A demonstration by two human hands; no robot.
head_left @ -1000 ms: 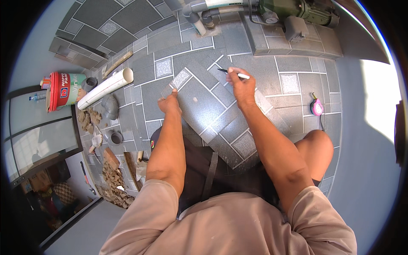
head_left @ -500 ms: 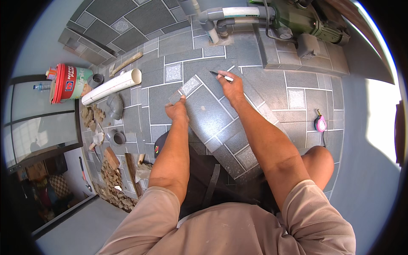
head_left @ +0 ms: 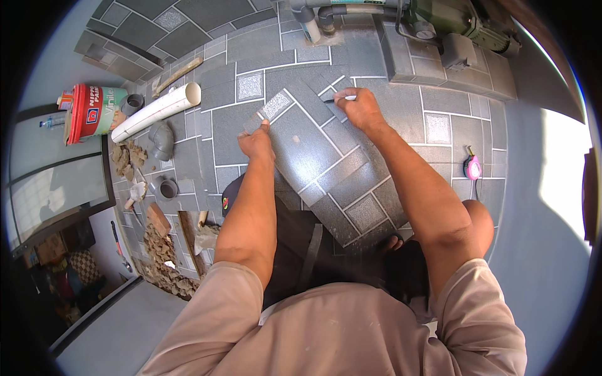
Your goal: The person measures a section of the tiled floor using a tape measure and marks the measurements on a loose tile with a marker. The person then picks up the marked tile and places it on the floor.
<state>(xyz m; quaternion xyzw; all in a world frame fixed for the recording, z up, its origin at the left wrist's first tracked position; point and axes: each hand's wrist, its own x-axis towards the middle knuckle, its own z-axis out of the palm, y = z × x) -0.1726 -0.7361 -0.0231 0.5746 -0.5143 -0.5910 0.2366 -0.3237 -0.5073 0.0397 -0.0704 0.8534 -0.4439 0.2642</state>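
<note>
A large grey patterned floor tile [head_left: 301, 147] with white lines lies tilted in front of me, its near end close to my legs. My left hand [head_left: 257, 143] grips its left edge, the thumb resting on top. In my right hand [head_left: 360, 109] is a marker pen [head_left: 350, 98] with a white barrel and a dark tip. The tip points left, over the tile's far right part; whether it touches the surface I cannot tell. My right fingers are pinched round the pen.
Rightward on the tiled floor lies a pink tape measure [head_left: 472, 167]. A green pump [head_left: 439, 22] stands on a tiled ledge at the far right. To the left are a white pipe [head_left: 157, 111], a red paint bucket [head_left: 93, 114], grey pipe fittings [head_left: 162, 141] and rubble [head_left: 166, 250].
My right hand has moved to the right with the marker pen, which now lies flatter. The left hand keeps its hold on the tile's edge. The whole view has shifted slightly.
</note>
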